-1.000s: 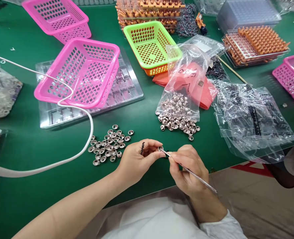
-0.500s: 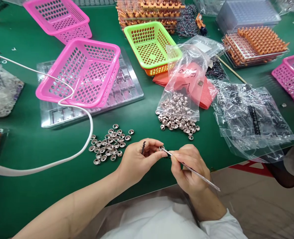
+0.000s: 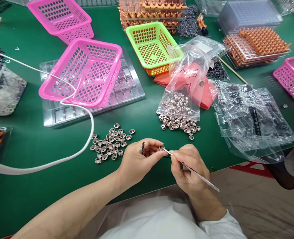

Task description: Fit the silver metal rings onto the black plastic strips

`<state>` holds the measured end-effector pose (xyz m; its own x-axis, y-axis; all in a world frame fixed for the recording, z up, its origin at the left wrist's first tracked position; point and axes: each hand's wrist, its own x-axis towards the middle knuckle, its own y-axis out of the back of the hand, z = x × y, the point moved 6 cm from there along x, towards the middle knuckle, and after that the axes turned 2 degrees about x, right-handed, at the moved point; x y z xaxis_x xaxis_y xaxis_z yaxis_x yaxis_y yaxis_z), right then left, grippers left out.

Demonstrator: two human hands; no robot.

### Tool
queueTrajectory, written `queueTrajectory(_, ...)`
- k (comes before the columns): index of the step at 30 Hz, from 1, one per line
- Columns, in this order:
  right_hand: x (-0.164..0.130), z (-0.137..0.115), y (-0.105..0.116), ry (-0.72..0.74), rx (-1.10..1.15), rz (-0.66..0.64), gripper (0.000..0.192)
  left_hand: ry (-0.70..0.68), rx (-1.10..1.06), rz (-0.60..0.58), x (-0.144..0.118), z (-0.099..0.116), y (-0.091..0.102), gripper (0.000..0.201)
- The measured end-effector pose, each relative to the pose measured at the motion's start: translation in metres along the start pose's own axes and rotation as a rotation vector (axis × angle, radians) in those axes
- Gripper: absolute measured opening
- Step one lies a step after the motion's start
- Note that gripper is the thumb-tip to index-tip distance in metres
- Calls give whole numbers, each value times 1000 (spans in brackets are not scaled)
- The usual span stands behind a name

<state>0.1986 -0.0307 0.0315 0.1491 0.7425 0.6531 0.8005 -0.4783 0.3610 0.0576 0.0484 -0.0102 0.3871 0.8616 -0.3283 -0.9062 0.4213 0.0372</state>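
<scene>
My left hand [image 3: 137, 162] pinches a small silver metal cap [image 3: 161, 148] between thumb and forefinger, with a thin black toothed strip [image 3: 143, 148] tucked between its fingers. My right hand [image 3: 188, 167] grips slim metal tweezers [image 3: 194, 171] whose tip touches the cap. Both hands hover over the green mat near the table's front edge. To the left of my left hand lies a loose pile of metal caps [image 3: 110, 144]. Beyond my hands a clear bag of caps [image 3: 180, 99] spills more of them onto the mat.
A pink basket [image 3: 83, 71] rests on a clear blister tray [image 3: 127, 91]; a second pink basket [image 3: 61, 20] and a green basket [image 3: 151, 44] stand behind. A white cable [image 3: 69, 99] loops at left. Crumpled clear bags with black strips [image 3: 251, 116] lie right; orange part trays [image 3: 257, 44] stand far right.
Hardly anything differs: my hands stay together on the cap, the tweezers' rear end has swung slightly, and the view has shifted a little.
</scene>
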Motion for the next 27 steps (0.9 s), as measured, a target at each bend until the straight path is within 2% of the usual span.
queueTrajectory(6, -4, 8, 0, -65, 31, 4, 34, -10, 84, 8, 1, 1, -1, 22)
queueTrajectory(10, -8, 15, 4, -135, 104, 44, 33, -87, 256, -36, 4, 13, 3, 21)
queueTrajectory(13, -9, 17, 8, -139, 148, 104, 33, -179, 590, -18, 8, 27, 23, 21)
queueTrajectory(15, -9, 16, 9, -127, 166, 114, 34, -189, 826, 29, 12, 33, 43, 24)
queueTrajectory(18, -8, 14, 8, -110, 178, 106, 35, -73, 1141, -2, 15, 32, 71, 29)
queueTrajectory(21, -7, 14, 8, -112, 176, 98, 34, 7, 1333, -14, 13, 36, 88, 33)
queueTrajectory(24, -8, 15, 8, -117, 179, 99, 33, 57, 1376, -10, 11, 43, 89, 41)
queueTrajectory(27, -11, 16, 12, -102, 186, 134, 34, 45, 1298, 8, 14, 48, 74, 41)
